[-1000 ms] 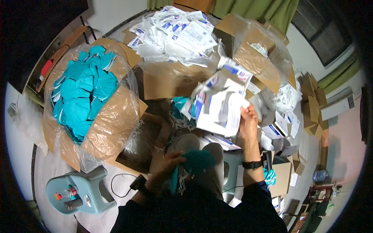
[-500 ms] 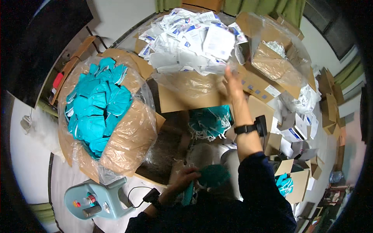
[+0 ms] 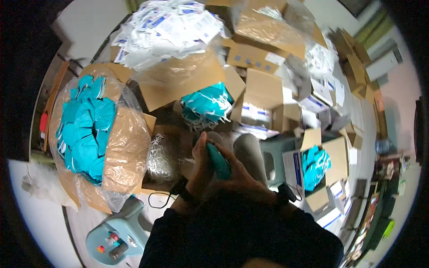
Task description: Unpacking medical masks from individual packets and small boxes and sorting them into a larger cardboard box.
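Close in front of my body, my left hand and my right hand are together around a teal face mask. Its green-blue side shows between them, with the right fingers over its upper edge. The left fingers are closed against its left side. Just beyond my hands hangs a bunch of teal masks with white straps. Farther off, a heap of white printed packets fills a plastic-lined carton.
At left, a large lined carton holds many teal masks. White strap-like material lies in a box beside it. Another open carton with teal masks stands at right. A pale blue stool carries bottles.
My right hand has come back from the white packets and joined my left hand at the mask. The view has shifted to the right, moving the boxes leftward in the picture.
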Tool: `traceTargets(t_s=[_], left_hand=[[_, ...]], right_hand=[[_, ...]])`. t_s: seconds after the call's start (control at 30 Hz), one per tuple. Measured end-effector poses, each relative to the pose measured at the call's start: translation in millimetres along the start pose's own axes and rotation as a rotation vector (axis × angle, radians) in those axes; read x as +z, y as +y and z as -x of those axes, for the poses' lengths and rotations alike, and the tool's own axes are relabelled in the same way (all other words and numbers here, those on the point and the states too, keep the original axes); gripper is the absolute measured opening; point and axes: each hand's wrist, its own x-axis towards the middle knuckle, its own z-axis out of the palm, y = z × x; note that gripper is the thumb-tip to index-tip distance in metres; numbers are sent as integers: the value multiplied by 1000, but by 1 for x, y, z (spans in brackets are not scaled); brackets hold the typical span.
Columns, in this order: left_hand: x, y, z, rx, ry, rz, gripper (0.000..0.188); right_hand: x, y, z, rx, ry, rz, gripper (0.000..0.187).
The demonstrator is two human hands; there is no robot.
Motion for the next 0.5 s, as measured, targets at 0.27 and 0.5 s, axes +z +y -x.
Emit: traceTargets(t_s=[0.27, 0.5], left_hand=[[54, -21, 37, -439, -103, -142, 65], [42, -77, 40, -308, -346, -218, 56]], right_hand=[[-79, 52, 83, 100, 353, 93, 29], [-168, -4, 179, 63, 1263, 276, 27]])
